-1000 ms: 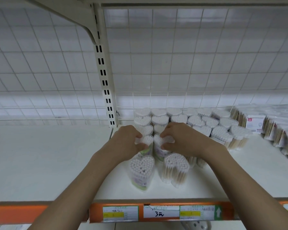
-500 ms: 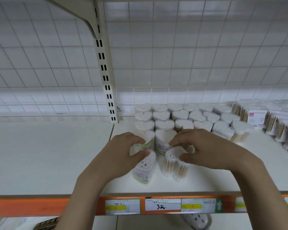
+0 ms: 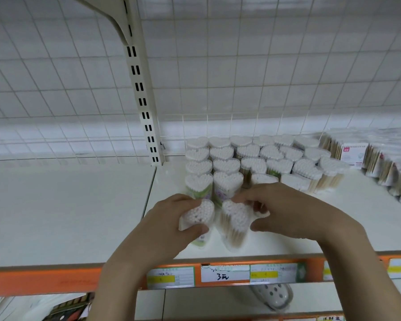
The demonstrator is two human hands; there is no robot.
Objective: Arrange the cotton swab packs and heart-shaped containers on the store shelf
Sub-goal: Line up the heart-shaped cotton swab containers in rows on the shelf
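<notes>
White wire-grid backing rises behind the cream store shelf (image 3: 67,216), whose orange front rail (image 3: 44,280) carries price labels (image 3: 225,273) at 6 o'clock. Your left hand (image 3: 169,223) curls its fingers (image 3: 190,229) around a clear heart-shaped container of white cotton swabs (image 3: 198,216) at the front of the block. Your right hand (image 3: 294,212) grips the neighbouring heart-shaped container with wooden sticks (image 3: 235,224), just beside the first. Rows of matching heart containers (image 3: 248,156) stand behind at 12 o'clock; bagged cotton swab packs (image 3: 384,163) lie at 2 o'clock.
</notes>
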